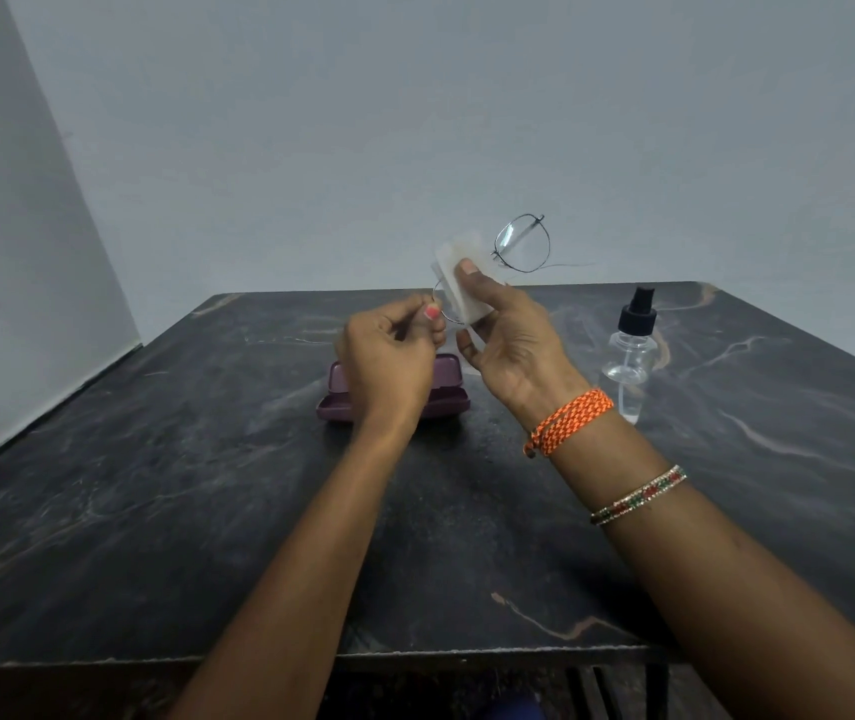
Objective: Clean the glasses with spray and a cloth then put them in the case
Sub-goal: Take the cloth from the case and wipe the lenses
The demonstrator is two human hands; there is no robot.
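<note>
Thin wire-framed glasses (523, 243) are held up above the table, tilted with one lens high at the right. My left hand (389, 350) pinches the frame at the lower left lens. My right hand (505, 337) presses a folded white cloth (461, 280) over that lower lens, thumb on top of the cloth. A purple glasses case (447, 394) lies open on the table right behind my left hand, partly hidden by it. A clear spray bottle (629, 350) with a black pump stands upright to the right of my right wrist.
The dark marbled table (207, 485) reaches from the near edge to the pale wall (415, 122). Its left edge runs along a wall corner. My right forearm wears an orange braided band and a beaded bangle.
</note>
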